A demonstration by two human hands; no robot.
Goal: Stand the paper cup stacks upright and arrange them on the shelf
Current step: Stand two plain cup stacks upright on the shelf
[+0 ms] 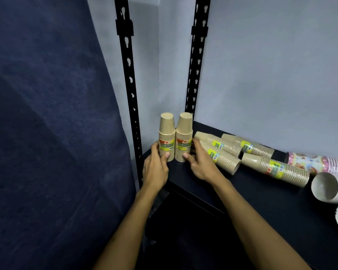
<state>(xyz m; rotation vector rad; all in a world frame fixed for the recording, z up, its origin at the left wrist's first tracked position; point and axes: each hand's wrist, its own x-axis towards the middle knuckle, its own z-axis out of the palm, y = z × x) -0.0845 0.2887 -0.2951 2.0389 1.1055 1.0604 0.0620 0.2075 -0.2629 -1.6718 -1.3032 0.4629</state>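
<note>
Nearest: two white-lined cup stacks (329, 187) lie on their sides at the right edge, open mouths toward the camera, pink patterned outsides. One more patterned stack (308, 160) lies behind them.

Both bare forearms reach in from the bottom. Left hand (155, 166) cups the left upright stack (166, 138), thumb on its front near the base. Right hand (200, 164) cups the right upright stack (183, 138) the same way, fingers wrapped round the far side. Hands are apart, each pressed on its own stack; how hard they squeeze I cannot tell.

Step in hand, by my read: squaring the two standing stacks into the back left corner of the black shelf (261, 193). To do it well, push low near the base, not the top, since these are tall narrow columns and tip easily. Keep them touching side by side and slide rather than lift.

Materials: tan kraft paper cups, nested upside down, ribbed rims, shiny plastic wrap with yellow labels. Wrap looks slippery.

Further right, four tan stacks (222, 152) still lie flat, bunched close. Behind: black slotted metal posts (195, 75), pale wall, dark blue cloth at left.
</note>
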